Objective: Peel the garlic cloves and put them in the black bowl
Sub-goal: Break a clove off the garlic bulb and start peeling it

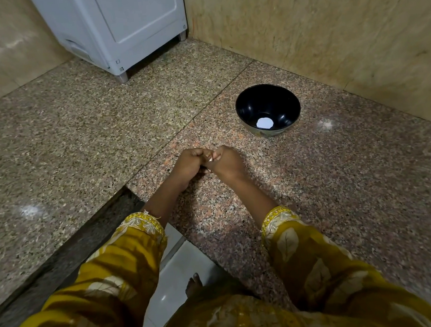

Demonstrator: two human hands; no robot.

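Our left hand (pixel 191 162) & right hand (pixel 228 162) meet at centre, fingers curled tight round what we take for a garlic clove, mostly hidden. Prob. light, firm, papery skin slips: nip the tip w/ nails. The black bowl (pixel 249 102) sits at 1 o'clock, path open; white appliance (pixel 128 29) at 11, well apart.

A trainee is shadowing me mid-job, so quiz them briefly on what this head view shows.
1. The left hand and right hand are: A) far apart; B) touching, fingers curled; C) inside the bowl.
2. True or false: the black bowl stands on the granite counter, beyond and to the right of the hands.
3. Fill in: the white appliance stands at the ____ of the counter, near the wall.
Key: 1 B; 2 true; 3 back.
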